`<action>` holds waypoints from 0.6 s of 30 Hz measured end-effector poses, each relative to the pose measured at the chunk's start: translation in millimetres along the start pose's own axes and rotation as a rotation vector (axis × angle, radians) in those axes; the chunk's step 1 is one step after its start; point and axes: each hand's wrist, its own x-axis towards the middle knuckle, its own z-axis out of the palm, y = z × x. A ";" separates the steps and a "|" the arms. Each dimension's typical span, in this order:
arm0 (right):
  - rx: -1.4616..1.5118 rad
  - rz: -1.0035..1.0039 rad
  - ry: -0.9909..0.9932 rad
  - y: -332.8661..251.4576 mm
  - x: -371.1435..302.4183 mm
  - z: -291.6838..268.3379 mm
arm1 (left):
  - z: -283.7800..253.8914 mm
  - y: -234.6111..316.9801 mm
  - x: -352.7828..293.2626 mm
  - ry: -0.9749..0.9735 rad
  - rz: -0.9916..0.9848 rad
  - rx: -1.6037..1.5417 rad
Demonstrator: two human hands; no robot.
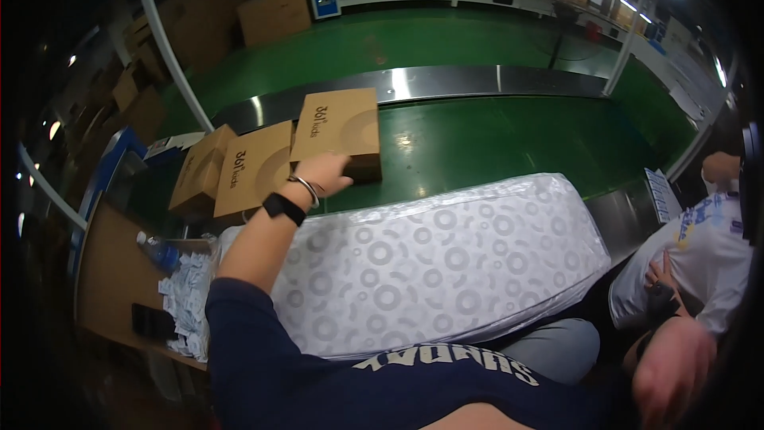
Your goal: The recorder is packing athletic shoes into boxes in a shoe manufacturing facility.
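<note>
My left hand [322, 173] is at the near face of a closed brown cardboard box [338, 123], the rightmost of three on the green belt. Its fingers are apart and hold nothing; whether they touch the box is hard to tell. A dark wristband and bracelets circle that wrist. Beneath my left forearm lies a large flat white bundle [446, 267] with grey rings and curved marks, its surface shiny like plastic film. My right hand [676, 362], at the lower right edge, is smeared by motion, so its fingers cannot be read.
Two more brown boxes, a middle one [255, 167] and a left one [199, 175], stand on the green belt [493, 143]. On my left are a bottle [159, 252], a dark phone [153, 322] and a heap of small white packets [187, 302]. A co-worker in a white shirt [700, 263] sits close on my right.
</note>
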 end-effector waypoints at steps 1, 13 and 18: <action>0.071 0.157 -0.368 -12.6 -11.7 -6.3 | 10.1 -28.3 1.4 -0.028 -0.124 -0.012; -0.007 2.039 -2.218 -181.0 -89.1 -157.9 | 44.3 -212.0 -105.6 -0.226 -1.504 0.261; -0.071 2.240 -2.085 -189.8 -70.5 -179.6 | 68.8 -259.4 -101.9 -0.130 -1.464 0.302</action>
